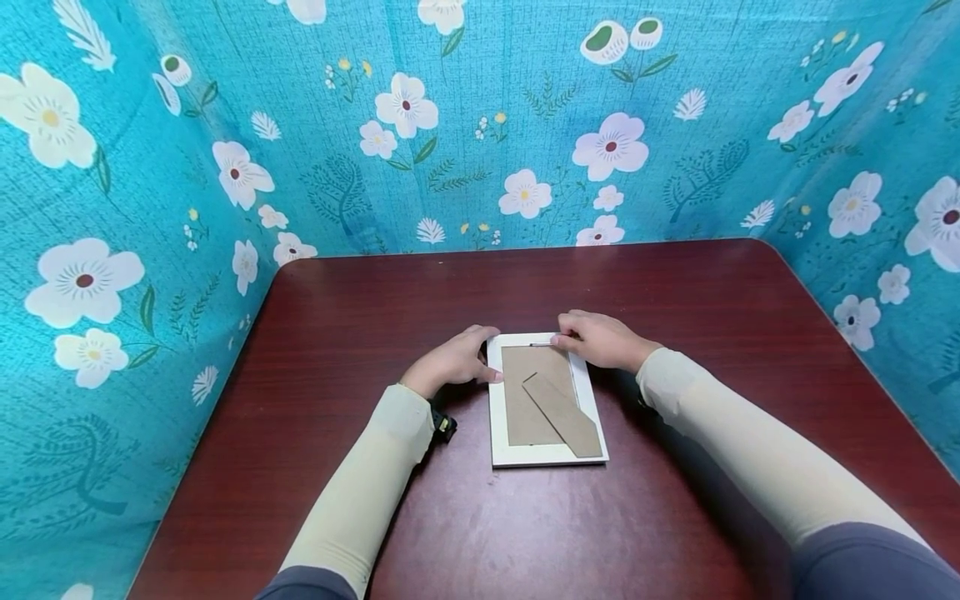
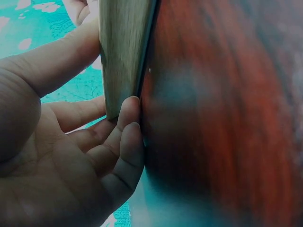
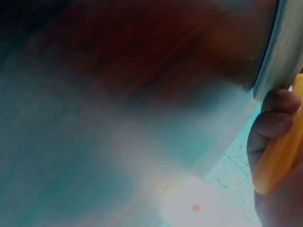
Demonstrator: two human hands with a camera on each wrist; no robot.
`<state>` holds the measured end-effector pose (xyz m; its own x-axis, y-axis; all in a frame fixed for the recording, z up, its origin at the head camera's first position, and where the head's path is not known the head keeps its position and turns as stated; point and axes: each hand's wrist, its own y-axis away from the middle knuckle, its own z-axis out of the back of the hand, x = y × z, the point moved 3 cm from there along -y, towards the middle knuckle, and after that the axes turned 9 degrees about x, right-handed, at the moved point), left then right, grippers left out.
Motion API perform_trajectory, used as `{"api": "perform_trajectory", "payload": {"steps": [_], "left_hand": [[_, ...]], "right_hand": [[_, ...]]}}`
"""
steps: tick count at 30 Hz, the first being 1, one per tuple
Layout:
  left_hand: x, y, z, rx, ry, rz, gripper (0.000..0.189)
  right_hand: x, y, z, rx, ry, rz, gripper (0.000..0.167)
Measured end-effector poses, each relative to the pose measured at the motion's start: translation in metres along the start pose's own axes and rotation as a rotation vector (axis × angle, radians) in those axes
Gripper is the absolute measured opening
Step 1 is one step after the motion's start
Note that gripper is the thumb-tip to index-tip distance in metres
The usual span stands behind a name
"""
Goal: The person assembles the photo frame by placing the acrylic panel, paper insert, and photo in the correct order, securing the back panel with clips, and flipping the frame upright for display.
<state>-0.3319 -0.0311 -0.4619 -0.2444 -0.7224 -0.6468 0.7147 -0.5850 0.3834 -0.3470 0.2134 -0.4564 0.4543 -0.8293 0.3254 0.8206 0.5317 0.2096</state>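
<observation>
A white-edged picture frame (image 1: 498,417) lies face down on the table, its brown backing board (image 1: 525,421) upward and the easel leg (image 1: 573,417) slanting across it. My left hand (image 1: 453,360) holds the frame's upper left side, thumb on the back edge. In the left wrist view its fingers (image 2: 128,146) lie against the wood-grained side of the frame (image 2: 124,52). At the top right corner is my right hand (image 1: 600,340), fingers curled. The right wrist view shows it gripping a yellow-orange handle (image 3: 279,156); the handle's far end is hidden.
The dark red wooden table (image 1: 360,317) extends around the frame on all sides. Blue flowered cloth (image 1: 465,125) hangs behind it and at both sides. A black strap device (image 1: 444,427) sits at the left wrist.
</observation>
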Motion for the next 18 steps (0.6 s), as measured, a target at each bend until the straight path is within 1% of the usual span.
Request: {"api": "perform_trajectory", "payload": {"steps": [11, 18], "left_hand": [[-0.0008, 0.0009, -0.0007, -0.003, -0.003, 0.007, 0.08], [-0.0007, 0.0002, -0.0009, -0.008, -0.011, 0.005, 0.08]], "right_hand": [[-0.0034, -0.002, -0.0015, -0.01, -0.042, 0.023, 0.031], [-0.0033, -0.0018, -0.0013, -0.008, -0.032, 0.015, 0.031]]}}
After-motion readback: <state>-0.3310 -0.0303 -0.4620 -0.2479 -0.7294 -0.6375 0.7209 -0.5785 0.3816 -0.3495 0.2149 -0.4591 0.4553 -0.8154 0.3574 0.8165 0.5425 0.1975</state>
